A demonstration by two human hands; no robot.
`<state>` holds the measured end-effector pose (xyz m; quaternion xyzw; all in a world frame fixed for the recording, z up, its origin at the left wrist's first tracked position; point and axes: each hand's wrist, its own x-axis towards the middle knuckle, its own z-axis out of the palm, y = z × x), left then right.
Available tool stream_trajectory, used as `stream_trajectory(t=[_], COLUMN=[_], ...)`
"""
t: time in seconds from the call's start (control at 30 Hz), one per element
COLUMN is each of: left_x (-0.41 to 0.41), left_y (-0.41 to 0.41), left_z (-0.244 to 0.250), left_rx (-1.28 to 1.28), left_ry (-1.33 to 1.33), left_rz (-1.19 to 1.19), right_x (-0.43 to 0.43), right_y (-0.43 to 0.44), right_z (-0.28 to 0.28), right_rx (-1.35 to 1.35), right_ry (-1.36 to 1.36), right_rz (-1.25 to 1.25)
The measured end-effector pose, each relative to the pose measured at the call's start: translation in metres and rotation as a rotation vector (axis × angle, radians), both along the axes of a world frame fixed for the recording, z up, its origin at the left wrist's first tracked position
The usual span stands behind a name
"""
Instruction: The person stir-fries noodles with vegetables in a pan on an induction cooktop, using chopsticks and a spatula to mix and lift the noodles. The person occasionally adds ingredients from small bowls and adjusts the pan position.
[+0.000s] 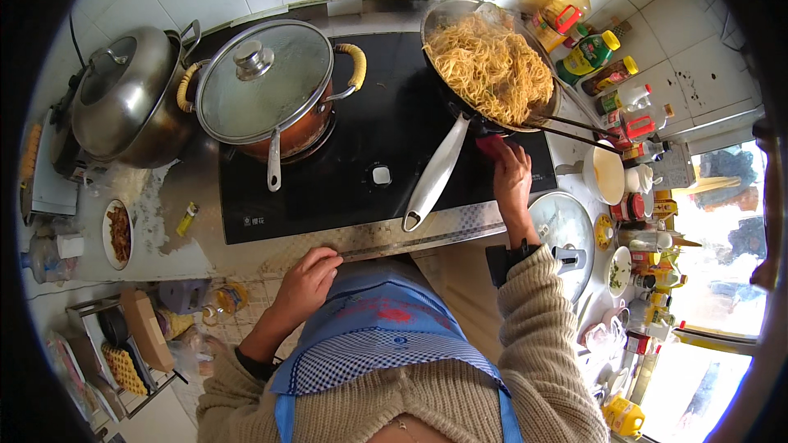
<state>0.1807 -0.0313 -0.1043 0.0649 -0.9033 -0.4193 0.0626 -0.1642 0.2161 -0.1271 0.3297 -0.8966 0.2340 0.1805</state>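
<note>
My right hand (513, 181) reaches onto the black glass cooktop (345, 197), its fingers bent over a small red cloth (489, 146) that they mostly cover. Just beyond it stands a wok (452, 95) heaped with browned noodles (486, 64), steaming slightly. A pair of dark chopsticks (582, 135) leans out of the wok to the right. The wok's metal handle (437, 172) points towards me, left of that hand. My left hand (309, 283) rests at the counter's front edge, loosely curled and holding nothing.
A lidded pot (280, 123) with wrapped handles sits on the left burner. Further left is a large covered metal pot (132, 98). A glass lid (563, 227), a bowl (603, 172) and several bottles (588, 55) line the right side. A dish of food (118, 234) lies left.
</note>
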Motion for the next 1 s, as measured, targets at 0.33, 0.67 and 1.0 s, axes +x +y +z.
stream_trajectory(t=[0.33, 0.67, 1.0], left_x=[0.004, 0.028, 0.026], left_y=[0.017, 0.029, 0.023], left_z=[-0.001, -0.01, 0.001], left_rx=[-0.016, 0.009, 0.008], left_ry=[-0.078, -0.164, -0.154], left_rz=[0.064, 0.084, 0.074], right_x=[-0.012, -0.02, 0.009], right_y=[-0.061, -0.202, -0.192], right_z=[-0.018, -0.049, -0.016], right_rx=[-0.232, -0.211, 0.134], right_ry=[-0.476, -0.134, -0.104], right_rz=[0.295, 0.434, 0.712])
